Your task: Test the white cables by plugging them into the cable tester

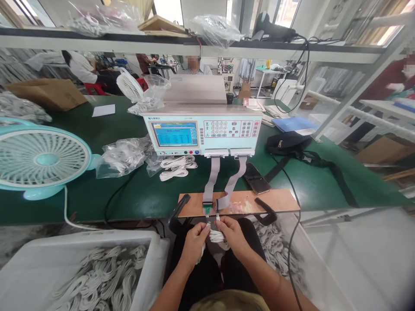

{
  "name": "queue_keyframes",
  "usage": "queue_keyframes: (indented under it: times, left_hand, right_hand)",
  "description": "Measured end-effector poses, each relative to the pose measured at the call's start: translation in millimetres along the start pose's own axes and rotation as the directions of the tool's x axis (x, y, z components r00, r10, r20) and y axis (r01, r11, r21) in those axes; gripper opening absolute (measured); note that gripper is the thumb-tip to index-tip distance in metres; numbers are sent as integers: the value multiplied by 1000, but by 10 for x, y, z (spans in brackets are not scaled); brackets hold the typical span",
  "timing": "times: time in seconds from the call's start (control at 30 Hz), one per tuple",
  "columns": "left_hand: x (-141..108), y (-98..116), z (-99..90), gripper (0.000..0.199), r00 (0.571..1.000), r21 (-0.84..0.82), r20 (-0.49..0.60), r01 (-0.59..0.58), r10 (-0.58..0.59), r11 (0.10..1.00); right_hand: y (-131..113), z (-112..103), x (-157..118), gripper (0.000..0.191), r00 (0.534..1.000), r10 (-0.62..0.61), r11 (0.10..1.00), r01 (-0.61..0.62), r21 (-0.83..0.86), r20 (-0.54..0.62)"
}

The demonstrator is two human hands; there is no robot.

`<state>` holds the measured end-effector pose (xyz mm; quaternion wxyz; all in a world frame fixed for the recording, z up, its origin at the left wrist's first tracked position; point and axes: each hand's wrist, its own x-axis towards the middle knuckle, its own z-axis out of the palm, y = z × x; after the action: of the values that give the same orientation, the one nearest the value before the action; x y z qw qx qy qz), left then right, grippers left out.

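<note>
A coiled white cable hangs between my two hands just in front of the bench edge. My left hand pinches one connector end of it, close below a small green circuit board. My right hand closes on the other end, under the second ribbon cable's plug. Two grey ribbon cables run down from the cable tester, whose blue screen is lit. Whether the connectors are fully seated in the sockets, I cannot tell. A copper-coloured board lies along the bench edge beneath the sockets.
White bins with coiled cables stand at lower left and lower right. On the green bench are a turquoise fan, bagged cables, loose white coils, a phone and a black bag. Other people sit behind.
</note>
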<state>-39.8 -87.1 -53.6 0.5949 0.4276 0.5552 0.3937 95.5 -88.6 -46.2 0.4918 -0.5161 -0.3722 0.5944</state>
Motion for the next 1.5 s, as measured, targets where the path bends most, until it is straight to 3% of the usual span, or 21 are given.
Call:
queue_keyframes:
  times: [0.1,0.17,0.43,0.7,0.9,1.1,1.5]
  left_hand:
    - [32,55,-80,32,983,69,175,-73,60,995]
    - [57,81,-107,31,978,87,194,-90,71,992]
    - [133,36,0,30,999,5,-43,-32,32,999]
    - [78,7,102,33,985,-51,-157,-82,73,995]
    - [85,-54,116,33,980,-8,-126,-154,151,988]
    - [142,12,132,32,985,-61,-89,-155,150,986]
    - [224,-38,160,34,984,-117,-104,-156,144,981]
  right_hand:
    - [-26,40,22,24,994,112,983,-113,146,14]
    - [-24,64,39,24,991,133,969,-130,211,-1]
    - [-45,75,32,22,994,108,963,-110,245,22]
    - [-31,57,42,23,995,79,970,-90,227,57]
    - [-49,79,35,27,995,88,975,-95,201,43]
    - [-27,88,17,30,998,55,990,-53,131,-11]
    - [45,124,72,29,997,76,958,-76,275,9]
